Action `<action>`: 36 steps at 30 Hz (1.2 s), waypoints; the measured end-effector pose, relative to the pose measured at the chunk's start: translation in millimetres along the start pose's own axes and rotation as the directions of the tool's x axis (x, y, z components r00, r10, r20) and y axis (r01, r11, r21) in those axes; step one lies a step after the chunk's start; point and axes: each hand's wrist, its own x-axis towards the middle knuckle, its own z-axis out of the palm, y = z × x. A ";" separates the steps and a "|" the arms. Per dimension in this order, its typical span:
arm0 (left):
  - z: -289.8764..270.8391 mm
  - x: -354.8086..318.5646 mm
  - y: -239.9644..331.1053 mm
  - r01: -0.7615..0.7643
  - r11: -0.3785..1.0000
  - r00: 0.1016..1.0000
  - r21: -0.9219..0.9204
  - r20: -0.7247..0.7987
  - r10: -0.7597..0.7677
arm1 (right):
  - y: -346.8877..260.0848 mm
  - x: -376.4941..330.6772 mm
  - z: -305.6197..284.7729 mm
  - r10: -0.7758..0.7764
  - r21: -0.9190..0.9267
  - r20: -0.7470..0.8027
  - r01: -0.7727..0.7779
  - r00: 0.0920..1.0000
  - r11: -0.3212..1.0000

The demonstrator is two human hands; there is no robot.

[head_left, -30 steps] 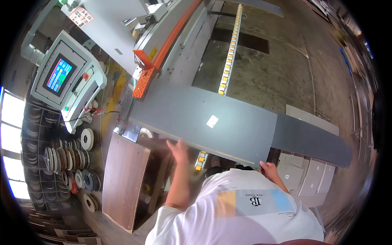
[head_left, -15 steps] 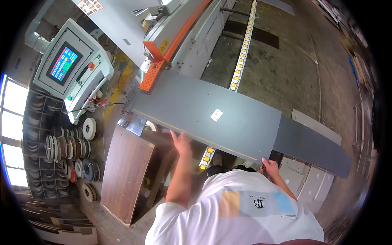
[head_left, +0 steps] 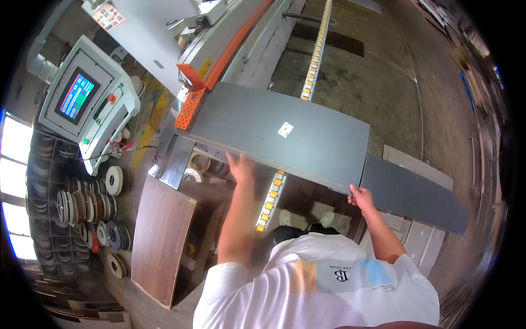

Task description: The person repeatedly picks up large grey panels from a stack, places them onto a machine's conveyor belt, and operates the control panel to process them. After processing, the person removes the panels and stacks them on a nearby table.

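Observation:
A wide grey panel [head_left: 246,123] with a small white label [head_left: 285,130] lies flat across a yellow-and-white roller rail [head_left: 269,205]. Its far left corner sits against an orange perforated guide [head_left: 190,108] on the machine. My left hand [head_left: 241,167] touches the panel's near long edge, left of the rail, with thumb and fingers spread. At the near right corner, my right hand [head_left: 360,197] closes on the panel, thumb on top and the other fingers partly hidden.
On the left stand a control console [head_left: 79,98] with a lit screen and several rolls of edging tape [head_left: 118,236]. A brown wooden board [head_left: 161,241] tops a stand beside my left arm. Another dark grey panel [head_left: 413,189] rests on stacked boards to the right.
The grey panel has moved away from me, and more of the roller rail and floor shows on my side. Both hands have gone forward with it. The view has shifted slightly.

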 end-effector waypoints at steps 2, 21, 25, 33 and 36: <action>0.1 15.7 0.4 0.079 0.991 0.990 -0.106 0.123 -0.066 | 1.4 14.8 -8.8 -0.059 0.005 0.020 0.059 0.998 0.998; 121.3 -193.9 -316.7 -0.041 0.271 0.420 0.962 0.263 -0.869 | 405.2 -144.0 -127.8 0.301 -0.484 -0.138 -0.329 0.944 0.811; 104.6 -165.3 -434.9 -0.883 0.262 -0.038 0.389 0.497 -0.867 | 458.9 -234.0 -99.6 0.386 -0.390 -0.126 -0.403 0.914 0.828; 175.8 -147.8 -618.8 -0.408 0.357 0.284 0.841 0.488 -0.825 | 412.7 -307.8 -54.5 0.596 0.195 -0.178 -0.565 0.783 0.802; 216.7 -168.8 -642.6 -0.091 0.238 0.471 0.967 0.253 -0.845 | 401.3 -326.6 -33.0 0.642 0.264 -0.170 -0.594 0.747 0.760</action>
